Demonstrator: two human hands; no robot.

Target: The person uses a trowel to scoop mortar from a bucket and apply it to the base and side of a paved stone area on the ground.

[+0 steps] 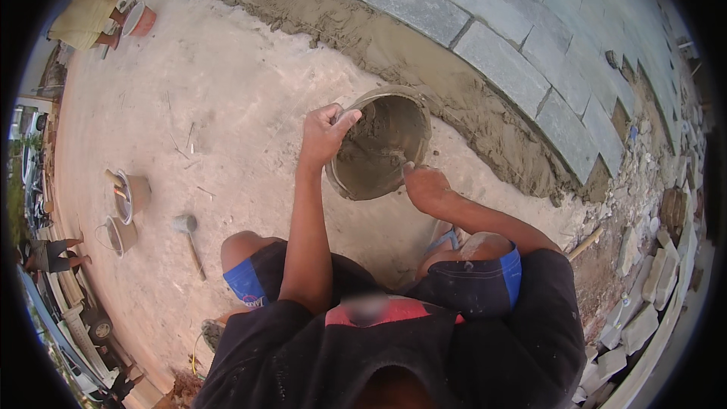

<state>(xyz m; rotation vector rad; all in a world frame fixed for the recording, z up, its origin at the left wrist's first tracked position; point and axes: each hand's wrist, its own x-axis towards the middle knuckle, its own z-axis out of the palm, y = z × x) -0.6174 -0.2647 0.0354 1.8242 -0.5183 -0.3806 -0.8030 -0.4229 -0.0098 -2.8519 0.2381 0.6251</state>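
A round bucket (pixel 350 185), coated inside with wet grey mortar, is tilted in front of my knees, its mouth turned up toward me. My left hand (pixel 326 135) grips its left rim, thumb over the edge. At the lower right rim, my right hand (pixel 429 189) is closed around the edge; most of its fingers are hidden. Just beyond the bucket runs a strip of wet mortar (pixel 379 38), bordering rows of grey stone paving slabs (pixel 503 68).
A mallet (pixel 185 224) lies on the sandy ground (pixel 227 98) to my left. Past it stand two small buckets (pixel 136 195) with tools in one. A person (pixel 82 19) is beside a red bucket (pixel 139 21) at the far left. Broken stone pieces (pixel 642 326) pile up on my right.
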